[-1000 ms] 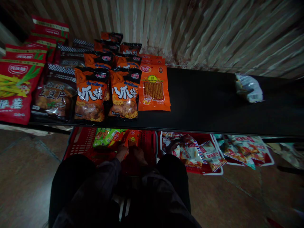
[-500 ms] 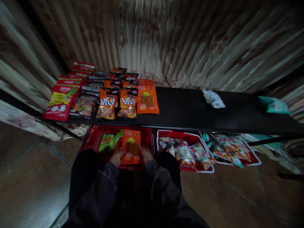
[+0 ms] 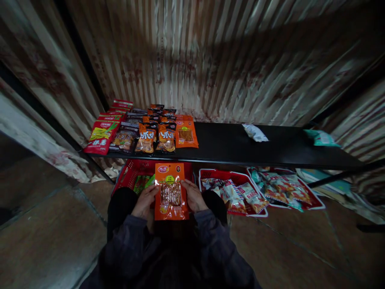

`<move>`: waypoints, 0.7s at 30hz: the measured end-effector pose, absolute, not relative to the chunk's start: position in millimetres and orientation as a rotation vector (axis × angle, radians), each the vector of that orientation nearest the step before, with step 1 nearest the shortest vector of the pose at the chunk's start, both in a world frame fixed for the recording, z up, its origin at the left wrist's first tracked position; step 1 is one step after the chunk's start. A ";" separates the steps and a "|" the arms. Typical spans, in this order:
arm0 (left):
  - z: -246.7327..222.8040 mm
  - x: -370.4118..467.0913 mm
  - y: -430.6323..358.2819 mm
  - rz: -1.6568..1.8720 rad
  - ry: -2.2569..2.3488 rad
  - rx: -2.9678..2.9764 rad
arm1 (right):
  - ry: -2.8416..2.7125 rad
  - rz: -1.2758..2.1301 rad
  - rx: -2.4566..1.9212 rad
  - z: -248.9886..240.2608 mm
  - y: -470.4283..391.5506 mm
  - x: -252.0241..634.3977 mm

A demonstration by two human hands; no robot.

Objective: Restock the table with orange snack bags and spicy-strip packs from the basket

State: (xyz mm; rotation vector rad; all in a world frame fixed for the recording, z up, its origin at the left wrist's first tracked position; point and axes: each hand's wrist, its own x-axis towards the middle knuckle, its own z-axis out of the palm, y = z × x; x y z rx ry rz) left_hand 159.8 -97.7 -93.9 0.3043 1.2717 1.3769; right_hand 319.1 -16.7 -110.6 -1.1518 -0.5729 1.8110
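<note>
An orange snack packet [image 3: 171, 192] is held upright between both hands, its printed front facing me. My left hand [image 3: 144, 200] grips its left edge and my right hand [image 3: 194, 195] grips its right edge. Behind it, a red basket [image 3: 128, 176] with green packets [image 3: 141, 184] stands partly hidden under the shelf. On the black shelf [image 3: 222, 140] above, similar orange packets [image 3: 185, 134] lie beside black-and-orange bags [image 3: 166, 137], dark bags [image 3: 124, 138] and red bags [image 3: 104, 134].
Farther right on the shelf lie a white packet [image 3: 255, 132] and a teal packet [image 3: 321, 138]. Two red baskets [image 3: 210, 173] [image 3: 315, 202] of snack bags stand below. Black shelf posts rise before a striped curtain [image 3: 180, 60].
The orange packet and both hands have come up and closer, so the packet looks larger. The camera view has shifted, making the shelf's left end appear farther right.
</note>
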 end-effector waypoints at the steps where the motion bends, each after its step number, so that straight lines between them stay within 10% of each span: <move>1: -87.2 160.2 -96.3 1.441 1.281 0.298 | -0.575 1.802 -1.142 -104.3 -18.9 318.6; 21: -44.8 168.2 -84.4 1.766 1.245 0.212 | -0.801 1.795 -0.974 -42.7 -40.0 323.0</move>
